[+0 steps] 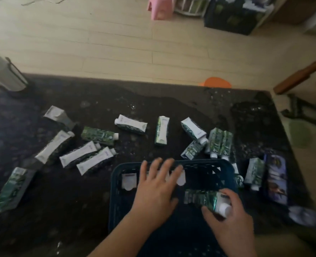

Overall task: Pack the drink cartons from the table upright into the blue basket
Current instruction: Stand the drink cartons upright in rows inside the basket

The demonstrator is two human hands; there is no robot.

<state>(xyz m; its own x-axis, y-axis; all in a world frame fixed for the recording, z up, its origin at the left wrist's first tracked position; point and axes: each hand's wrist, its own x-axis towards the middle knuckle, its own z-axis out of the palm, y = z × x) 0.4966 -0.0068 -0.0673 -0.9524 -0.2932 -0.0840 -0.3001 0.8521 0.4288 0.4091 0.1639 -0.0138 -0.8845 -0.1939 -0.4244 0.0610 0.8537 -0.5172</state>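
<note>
While most drink cartons point(133, 124) lie flat across the dark table point(42, 210), only a few stand in the blue basket point(225, 168), along its far wall; I judge the packing barely begun. One carton point(202, 199) lies sideways over the basket, grasped at its cap end by the right hand point(229, 221). With fingers spread and gripping nothing, the left hand point(156, 190) rests over the standing cartons. Around a dozen more wait, scattered left and right.
</note>
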